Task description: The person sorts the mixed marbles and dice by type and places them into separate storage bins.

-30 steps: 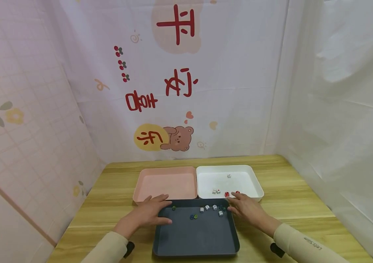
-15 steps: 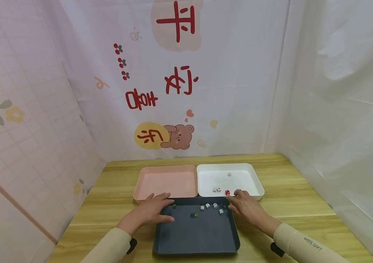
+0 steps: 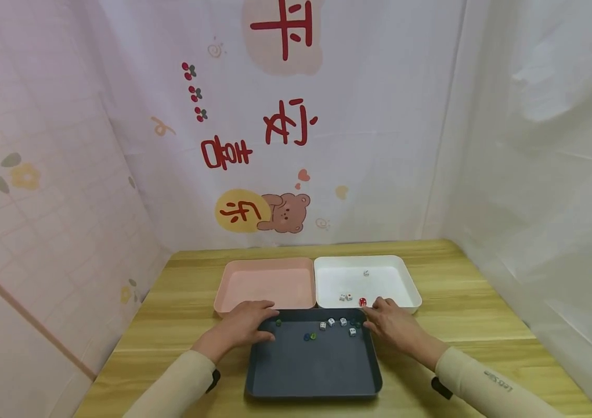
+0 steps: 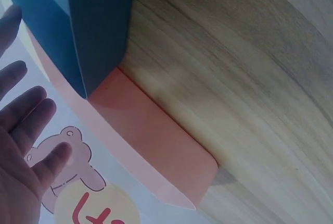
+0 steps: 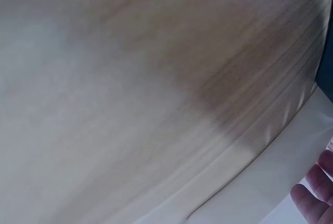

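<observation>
In the head view a dark grey tray (image 3: 314, 371) lies between both hands. My left hand (image 3: 241, 325) is over its far left corner, fingers spread and holding nothing, near a small green die (image 3: 278, 323). My right hand (image 3: 392, 325) is at the far right corner, fingers loosely bent, with small dark dice (image 3: 357, 324) beside its fingertips. Several white dice (image 3: 331, 321) sit along the tray's far side, and a blue die (image 3: 307, 337) lies beside a yellow-green die (image 3: 313, 335). A red die (image 3: 363, 302) shows in the white tray (image 3: 405, 278) just beyond the right fingers.
A pink tray (image 3: 270, 264) stands beside the white one, both behind the grey tray. Small whitish dice (image 3: 345, 297) lie in the white tray. The wooden table (image 3: 170, 302) is bounded by printed white cloth (image 3: 379, 174) at the back and sides.
The head view has tilted down slightly. The right fingers have bent a little and now cover a second red die that showed earlier. The left hand stays over its corner, its fingers drawn slightly closer.
</observation>
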Tool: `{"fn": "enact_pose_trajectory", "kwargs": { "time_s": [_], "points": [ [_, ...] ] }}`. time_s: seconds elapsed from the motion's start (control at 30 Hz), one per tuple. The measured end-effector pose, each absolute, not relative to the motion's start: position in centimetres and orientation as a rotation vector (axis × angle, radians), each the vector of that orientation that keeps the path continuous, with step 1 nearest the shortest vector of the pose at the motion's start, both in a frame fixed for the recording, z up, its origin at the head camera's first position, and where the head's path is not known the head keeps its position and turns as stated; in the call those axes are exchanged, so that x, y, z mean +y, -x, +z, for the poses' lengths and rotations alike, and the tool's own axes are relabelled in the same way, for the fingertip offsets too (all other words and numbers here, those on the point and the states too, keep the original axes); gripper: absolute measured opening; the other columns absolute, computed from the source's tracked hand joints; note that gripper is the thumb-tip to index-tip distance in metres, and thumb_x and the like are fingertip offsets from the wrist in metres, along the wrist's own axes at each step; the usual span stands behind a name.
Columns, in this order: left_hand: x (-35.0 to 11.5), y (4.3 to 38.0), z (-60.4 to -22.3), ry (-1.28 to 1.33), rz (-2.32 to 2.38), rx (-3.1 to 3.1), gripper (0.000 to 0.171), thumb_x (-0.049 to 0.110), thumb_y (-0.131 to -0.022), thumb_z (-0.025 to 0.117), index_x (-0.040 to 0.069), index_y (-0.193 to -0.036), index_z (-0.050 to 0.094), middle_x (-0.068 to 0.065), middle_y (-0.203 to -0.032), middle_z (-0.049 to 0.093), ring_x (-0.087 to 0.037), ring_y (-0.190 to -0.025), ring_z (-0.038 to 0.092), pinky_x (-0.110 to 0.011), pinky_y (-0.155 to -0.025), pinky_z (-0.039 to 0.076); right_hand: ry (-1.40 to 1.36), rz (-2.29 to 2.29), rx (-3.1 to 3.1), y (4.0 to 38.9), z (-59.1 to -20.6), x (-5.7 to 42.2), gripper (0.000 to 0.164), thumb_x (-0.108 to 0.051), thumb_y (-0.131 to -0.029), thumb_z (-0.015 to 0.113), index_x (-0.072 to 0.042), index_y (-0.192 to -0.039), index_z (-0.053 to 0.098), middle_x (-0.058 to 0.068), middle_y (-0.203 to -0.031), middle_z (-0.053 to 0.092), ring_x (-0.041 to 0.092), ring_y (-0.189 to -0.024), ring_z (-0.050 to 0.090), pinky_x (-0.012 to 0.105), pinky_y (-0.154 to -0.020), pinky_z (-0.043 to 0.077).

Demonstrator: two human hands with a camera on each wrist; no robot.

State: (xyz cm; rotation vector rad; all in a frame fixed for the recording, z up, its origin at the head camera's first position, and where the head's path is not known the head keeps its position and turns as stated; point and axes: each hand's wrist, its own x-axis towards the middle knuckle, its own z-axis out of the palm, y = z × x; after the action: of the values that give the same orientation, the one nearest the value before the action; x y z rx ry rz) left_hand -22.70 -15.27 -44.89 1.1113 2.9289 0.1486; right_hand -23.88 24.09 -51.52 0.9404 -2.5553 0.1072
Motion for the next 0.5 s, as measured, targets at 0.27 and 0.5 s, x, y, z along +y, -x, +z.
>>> {"fn": "enact_pose_trajectory", "kwargs": {
  "time_s": [0.27, 0.5],
  "points": [
    [-14.0, 23.1, -44.9, -1.240, 0.070, 2.957, 0.045, 0.033, -0.086, 0.079, 0.010, -0.124, 0.069, -0.005, -0.117, 0.065, -0.020, -0.106, 0.062, -0.040, -0.092, 0.050, -0.940, 0.134, -2.524, 24.0, -51.7, 24.2, 0.036, -0.027, -0.089, 0.075, -0.008, -0.119, 0.072, 0.008, -0.092, 0.057, 0.028, -0.082, 0.057, 0.041, -0.070, 0.052],
    [-12.5, 23.2, -45.3, -1.307, 0.071, 2.936, 0.038, 0.033, -0.087, 0.078, 0.015, -0.119, 0.073, -0.002, -0.113, 0.065, -0.017, -0.102, 0.062, -0.037, -0.089, 0.051, -0.947, 0.122, -2.469, 24.1, -51.9, 24.2, 0.035, -0.026, -0.087, 0.077, -0.009, -0.118, 0.072, 0.009, -0.092, 0.057, 0.027, -0.082, 0.057, 0.040, -0.068, 0.053]
  ]
}}
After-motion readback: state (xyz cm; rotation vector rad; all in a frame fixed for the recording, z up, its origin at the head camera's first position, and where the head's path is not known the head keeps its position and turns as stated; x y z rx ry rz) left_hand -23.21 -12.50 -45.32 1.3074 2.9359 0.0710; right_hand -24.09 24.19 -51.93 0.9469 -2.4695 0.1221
